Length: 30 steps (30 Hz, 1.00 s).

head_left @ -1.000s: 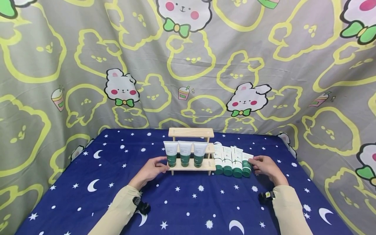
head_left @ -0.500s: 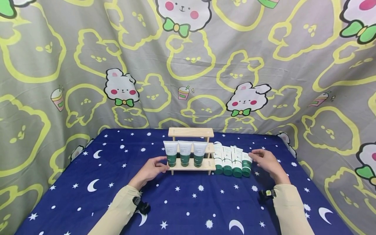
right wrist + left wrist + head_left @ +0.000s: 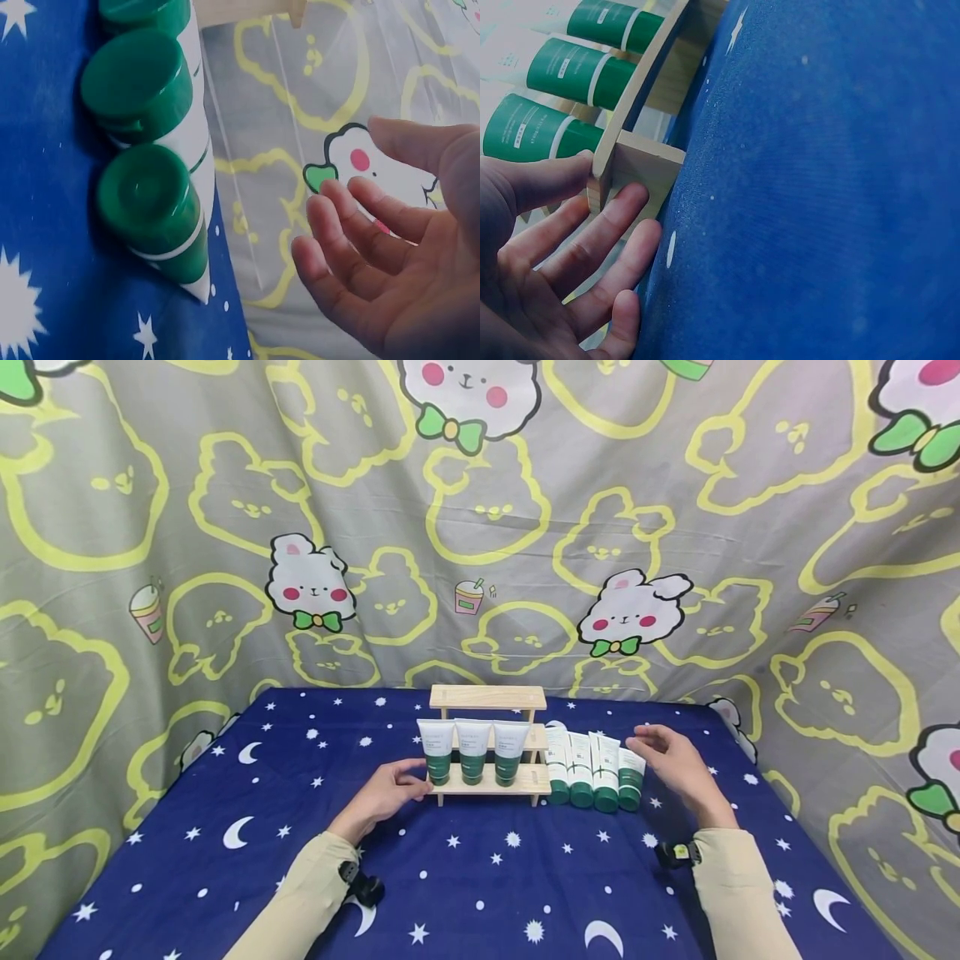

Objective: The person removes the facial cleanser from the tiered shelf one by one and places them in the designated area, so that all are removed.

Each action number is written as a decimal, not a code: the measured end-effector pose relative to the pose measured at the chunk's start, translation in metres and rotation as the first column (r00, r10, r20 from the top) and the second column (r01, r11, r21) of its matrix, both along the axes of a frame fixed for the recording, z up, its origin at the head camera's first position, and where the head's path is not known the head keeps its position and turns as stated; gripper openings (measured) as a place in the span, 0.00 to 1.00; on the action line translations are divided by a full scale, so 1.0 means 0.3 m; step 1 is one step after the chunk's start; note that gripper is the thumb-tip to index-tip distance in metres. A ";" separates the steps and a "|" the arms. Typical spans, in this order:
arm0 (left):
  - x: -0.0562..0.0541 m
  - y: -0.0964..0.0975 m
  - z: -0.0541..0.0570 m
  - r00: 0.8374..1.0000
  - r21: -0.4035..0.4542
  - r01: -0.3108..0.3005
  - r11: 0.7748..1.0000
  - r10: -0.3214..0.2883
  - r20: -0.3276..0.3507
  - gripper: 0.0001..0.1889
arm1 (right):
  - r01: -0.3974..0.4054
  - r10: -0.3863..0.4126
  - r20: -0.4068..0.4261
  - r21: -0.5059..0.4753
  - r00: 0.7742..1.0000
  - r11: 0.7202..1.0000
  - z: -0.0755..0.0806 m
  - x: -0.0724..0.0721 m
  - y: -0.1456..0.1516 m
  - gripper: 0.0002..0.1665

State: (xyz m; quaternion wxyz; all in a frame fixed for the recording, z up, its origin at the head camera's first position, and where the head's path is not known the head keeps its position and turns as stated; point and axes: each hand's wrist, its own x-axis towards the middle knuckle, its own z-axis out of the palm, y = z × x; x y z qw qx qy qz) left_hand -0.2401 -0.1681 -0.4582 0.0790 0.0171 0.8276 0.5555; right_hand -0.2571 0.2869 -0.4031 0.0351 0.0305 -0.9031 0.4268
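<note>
A three-tier wooden display stand (image 3: 487, 697) stands at the back of the table. On its lowest tier, three white-and-green squeeze tubes (image 3: 472, 752) stand upright on their caps. My left hand (image 3: 385, 792) holds the left end of that tier, its thumb at the board's edge and the other fingers by the stand's side piece (image 3: 649, 154). Right of the stand, several more white-and-green tubes (image 3: 606, 772) lie side by side, caps toward me. My right hand (image 3: 675, 766) hovers just beyond the rightmost tube (image 3: 631, 781), fingers loosely bent with nothing between them.
A dark blue cloth (image 3: 465, 877) with white stars and moons covers the table. Behind it hangs a grey curtain (image 3: 480, 577) with cartoon prints. Each wrist carries a small black camera (image 3: 362, 883).
My right hand has let go of the rightmost tube and risen up and away from it. The left hand keeps its hold on the stand; the tubes barely moved.
</note>
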 end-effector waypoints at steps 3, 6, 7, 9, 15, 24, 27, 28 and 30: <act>-0.001 0.000 -0.001 1.000 0.001 -0.002 1.000 0.002 0.000 0.28 | -0.014 0.013 -0.041 -0.008 0.999 1.000 0.007 0.001 -0.015 0.35; -0.003 0.001 -0.001 1.000 -0.001 -0.005 1.000 0.005 0.001 0.28 | -0.028 0.027 -0.069 -0.007 0.997 1.000 0.015 0.003 -0.036 0.33; -0.003 0.001 -0.001 1.000 -0.002 -0.004 1.000 0.004 0.001 0.28 | -0.030 0.030 -0.073 -0.006 0.997 1.000 0.018 0.004 -0.044 0.33; -0.003 0.001 -0.001 1.000 -0.003 -0.004 1.000 0.004 0.001 0.28 | -0.035 0.035 -0.082 0.002 0.996 0.999 0.020 0.006 -0.060 0.32; -0.002 -0.002 -0.006 1.000 0.005 -0.001 1.000 0.001 -0.002 0.28 | -0.050 0.051 -0.107 0.014 0.993 0.999 0.021 0.010 -0.119 0.29; 0.002 -0.004 -0.008 1.000 0.016 0.015 1.000 -0.014 -0.020 0.28 | -0.096 0.091 -0.165 -0.024 0.982 0.995 0.010 0.017 -0.197 0.28; 0.003 -0.005 -0.005 1.000 0.018 0.018 1.000 -0.018 -0.025 0.28 | -0.125 0.114 -0.192 -0.048 0.975 0.991 0.010 0.022 -0.223 0.29; 0.003 -0.005 -0.004 1.000 0.019 0.020 1.000 -0.019 -0.025 0.28 | -0.132 0.118 -0.199 -0.059 0.973 0.989 0.009 0.024 -0.233 0.29; 0.003 -0.006 -0.002 1.000 0.016 0.020 1.000 -0.019 -0.024 0.28 | -0.149 0.131 -0.217 -0.070 0.967 0.986 0.006 0.025 -0.253 0.28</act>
